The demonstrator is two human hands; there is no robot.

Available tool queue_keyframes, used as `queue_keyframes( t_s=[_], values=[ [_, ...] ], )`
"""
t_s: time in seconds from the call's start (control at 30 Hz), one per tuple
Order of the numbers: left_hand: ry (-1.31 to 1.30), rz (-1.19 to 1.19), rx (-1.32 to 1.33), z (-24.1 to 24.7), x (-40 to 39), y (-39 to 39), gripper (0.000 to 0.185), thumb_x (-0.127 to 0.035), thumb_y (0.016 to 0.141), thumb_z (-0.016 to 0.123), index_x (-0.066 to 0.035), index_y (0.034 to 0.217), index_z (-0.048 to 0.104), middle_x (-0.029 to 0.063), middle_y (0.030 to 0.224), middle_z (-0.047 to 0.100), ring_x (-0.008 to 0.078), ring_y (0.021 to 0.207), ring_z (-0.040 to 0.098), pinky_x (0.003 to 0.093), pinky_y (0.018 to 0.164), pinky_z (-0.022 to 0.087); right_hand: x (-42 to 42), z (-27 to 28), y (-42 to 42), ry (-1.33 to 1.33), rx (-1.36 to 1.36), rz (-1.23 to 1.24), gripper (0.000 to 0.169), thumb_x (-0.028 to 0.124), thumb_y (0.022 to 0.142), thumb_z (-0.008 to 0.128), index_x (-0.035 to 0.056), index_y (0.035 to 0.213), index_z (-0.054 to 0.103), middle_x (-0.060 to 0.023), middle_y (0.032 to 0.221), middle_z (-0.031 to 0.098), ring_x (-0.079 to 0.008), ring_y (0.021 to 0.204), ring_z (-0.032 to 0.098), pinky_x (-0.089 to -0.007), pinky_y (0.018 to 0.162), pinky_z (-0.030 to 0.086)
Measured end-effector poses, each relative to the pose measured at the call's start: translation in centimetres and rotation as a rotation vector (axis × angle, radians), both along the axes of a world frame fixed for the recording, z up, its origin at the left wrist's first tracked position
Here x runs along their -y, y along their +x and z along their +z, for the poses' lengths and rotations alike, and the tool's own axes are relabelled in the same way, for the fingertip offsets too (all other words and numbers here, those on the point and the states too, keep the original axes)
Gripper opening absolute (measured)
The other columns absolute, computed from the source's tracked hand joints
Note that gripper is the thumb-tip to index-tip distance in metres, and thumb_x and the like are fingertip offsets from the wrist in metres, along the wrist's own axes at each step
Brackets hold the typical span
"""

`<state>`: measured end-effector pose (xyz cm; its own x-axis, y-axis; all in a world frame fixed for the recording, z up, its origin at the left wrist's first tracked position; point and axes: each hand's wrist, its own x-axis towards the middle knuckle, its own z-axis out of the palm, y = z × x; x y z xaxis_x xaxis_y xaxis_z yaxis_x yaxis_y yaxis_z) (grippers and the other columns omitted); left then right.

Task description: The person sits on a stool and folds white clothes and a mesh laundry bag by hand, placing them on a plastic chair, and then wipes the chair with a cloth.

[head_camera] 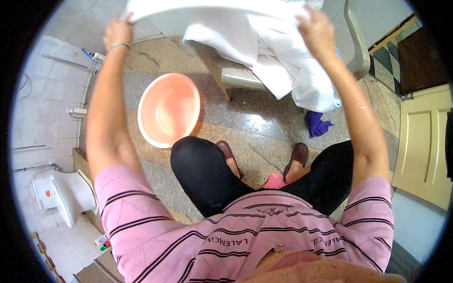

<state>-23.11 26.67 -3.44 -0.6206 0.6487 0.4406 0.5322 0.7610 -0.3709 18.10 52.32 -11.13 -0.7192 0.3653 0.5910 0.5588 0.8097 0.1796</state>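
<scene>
My left hand [118, 33] grips one end of a white cloth [212, 5], stretched across the top of the view and partly cut off by its edge. At the other end, my right hand [315, 32] is blurred but closed on the cloth. Below the stretched cloth, more white textured fabric [226, 35] with blue edging drapes over a plastic chair or stool [244, 78]; its lower corners hang towards the floor. An empty peach-coloured plastic basin [170, 109] stands on the floor below my left hand.
A purple cloth [317, 124] lies crumpled on the stone-tiled floor, right of the hanging fabric. Something pink [274, 181] is between my feet. A white toilet [67, 194] stands at the left, and a cream panelled door [424, 141] is at the right. Bottles sit near the left wall.
</scene>
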Motion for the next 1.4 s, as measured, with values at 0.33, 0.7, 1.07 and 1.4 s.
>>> queue_keyframes(
  t_s=[0.33, 0.7, 1.07, 1.4],
  values=[
    [0.441, -0.779, 0.106, -6.5, -8.1, 7.2, 0.053, -0.034, 0.080, 0.058, -0.020, 0.129, 0.044, 0.0211, 0.128, 0.043, 0.0386, 0.105, 0.050, 0.0425, 0.091, 0.041, 3.7, -9.0, -1.7, -0.245, 0.020, 0.103, 0.038, 0.016, 0.077, 0.061, 0.0163, 0.115, 0.057, -0.0141, 0.128, 0.044, -0.0314, 0.119, 0.041, -0.0455, 0.097, 0.034],
    [-0.032, -0.530, 0.112, -6.5, -8.2, 16.8, 0.055, -0.037, 0.071, 0.068, -0.033, 0.122, 0.050, 0.0183, 0.139, 0.028, 0.0385, 0.102, 0.052, 0.0402, 0.085, 0.047, -0.6, -9.0, 5.6, -0.224, 0.080, -0.038, 0.042, 0.026, 0.081, 0.057, 0.0109, 0.120, 0.050, -0.0188, 0.128, 0.043, -0.0325, 0.115, 0.044, -0.0403, 0.095, 0.039],
    [-0.034, -0.521, 0.090, -7.7, -7.9, 15.6, 0.057, -0.037, 0.068, 0.070, -0.032, 0.122, 0.051, 0.0209, 0.137, 0.030, 0.0364, 0.103, 0.053, 0.0390, 0.086, 0.044, -1.6, 4.1, 4.2, -0.940, -0.403, -0.401, 0.035, 0.022, 0.092, 0.042, 0.0018, 0.119, 0.050, -0.0191, 0.128, 0.045, -0.0332, 0.117, 0.043, -0.0412, 0.098, 0.035],
    [0.147, -0.564, 0.212, -6.4, -8.0, 20.7, 0.059, -0.056, 0.078, 0.052, -0.027, 0.129, 0.045, 0.0182, 0.141, 0.027, 0.0381, 0.125, 0.033, 0.0414, 0.101, 0.031, 10.0, 19.9, 8.6, -0.748, -0.990, 0.067, 0.035, 0.029, 0.095, 0.029, 0.0019, 0.104, 0.051, -0.0090, 0.087, 0.051, -0.0195, 0.080, 0.050, -0.0381, 0.072, 0.043]
  ],
)
